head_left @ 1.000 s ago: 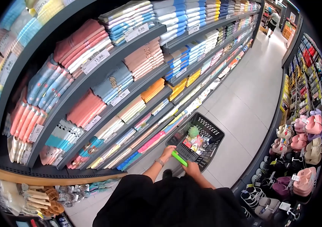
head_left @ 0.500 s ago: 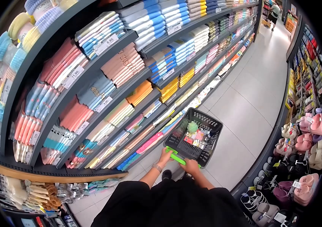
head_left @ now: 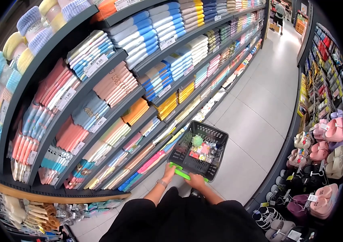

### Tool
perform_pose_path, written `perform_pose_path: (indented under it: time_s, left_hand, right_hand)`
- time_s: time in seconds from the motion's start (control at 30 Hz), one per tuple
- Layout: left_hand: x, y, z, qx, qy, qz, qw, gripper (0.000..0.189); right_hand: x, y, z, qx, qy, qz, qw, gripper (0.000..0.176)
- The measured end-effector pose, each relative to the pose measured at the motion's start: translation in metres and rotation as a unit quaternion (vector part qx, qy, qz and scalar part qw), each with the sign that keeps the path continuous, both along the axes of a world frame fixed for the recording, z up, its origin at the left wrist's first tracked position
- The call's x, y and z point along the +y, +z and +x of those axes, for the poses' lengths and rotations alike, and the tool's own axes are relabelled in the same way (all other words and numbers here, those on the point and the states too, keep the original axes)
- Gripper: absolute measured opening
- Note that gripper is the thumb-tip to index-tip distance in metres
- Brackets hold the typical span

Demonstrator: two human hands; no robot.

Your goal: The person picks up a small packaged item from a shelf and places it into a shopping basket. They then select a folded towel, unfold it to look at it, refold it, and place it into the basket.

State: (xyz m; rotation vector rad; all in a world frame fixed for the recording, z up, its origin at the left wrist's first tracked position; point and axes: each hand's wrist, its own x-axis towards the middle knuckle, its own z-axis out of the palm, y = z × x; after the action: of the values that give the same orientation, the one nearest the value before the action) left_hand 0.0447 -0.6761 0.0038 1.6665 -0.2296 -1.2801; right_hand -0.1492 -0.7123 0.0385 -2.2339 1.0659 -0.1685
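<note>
In front of me is a black plastic shopping basket (head_left: 219, 155) with perforated sides. My left hand (head_left: 168, 172) is wrapped round the left end of its bright green handle (head_left: 181, 172). Farther right on the same handle, my right hand (head_left: 196, 181) is closed too. Inside the basket lie a green bath puff (head_left: 197, 140) and several small packaged items (head_left: 204, 151), too small to name. A band circles my left wrist.
Shelves of folded towels (head_left: 135, 36) with price tags line the left side. On the right hang slippers (head_left: 323, 199) and small packaged goods (head_left: 325, 76). A tiled aisle (head_left: 256, 109) runs ahead to a distant person (head_left: 279, 15).
The basket and both hands have shifted slightly left and down in the view. The shelves and slippers have slid left too. My grip on the handle stays the same.
</note>
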Motion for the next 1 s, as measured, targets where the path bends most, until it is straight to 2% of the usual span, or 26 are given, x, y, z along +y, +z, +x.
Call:
perform_pose_path:
  time_s: [0.13,0.2,0.33,0.47,0.6,0.63,0.7,0.77,1.0]
  left_hand:
    - [-0.007,-0.005,0.005,-0.013,-0.007,-0.001,1.0,0.049]
    - [-0.009,-0.003,0.007,0.027,-0.008,-0.027,0.999,0.05]
    - [-0.023,0.0,0.01,0.031,-0.006,-0.022,0.999,0.051]
    - [-0.037,-0.002,0.024,0.016,-0.006,-0.023,1.0,0.045]
    - [-0.048,-0.018,0.044,0.011,-0.048,-0.068,0.996,0.045]
    - [-0.052,-0.007,0.048,0.032,-0.05,-0.048,0.997,0.053]
    - [-0.058,0.009,0.054,0.022,-0.056,-0.042,0.997,0.053]
    - [-0.059,-0.007,0.06,0.039,-0.051,-0.058,0.996,0.053]
    - [-0.071,0.001,0.066,0.083,-0.074,-0.041,0.993,0.053]
  right_hand:
    - [-0.005,0.002,0.004,-0.002,-0.01,0.002,1.0,0.044]
    - [-0.006,0.003,0.003,-0.001,-0.011,0.008,1.0,0.045]
    - [-0.015,0.005,0.01,-0.006,-0.021,-0.002,1.0,0.044]
    - [-0.026,0.01,0.027,-0.008,-0.032,0.003,0.999,0.044]
    - [-0.036,0.014,0.044,0.015,-0.047,0.038,0.998,0.046]
    - [-0.039,0.015,0.047,0.005,-0.044,0.034,0.998,0.047]
    - [-0.044,0.016,0.054,0.0,-0.039,0.042,0.998,0.048]
    - [-0.049,0.014,0.06,0.005,-0.036,0.055,0.998,0.048]
    - [-0.061,0.02,0.063,0.057,-0.058,0.12,0.989,0.045]
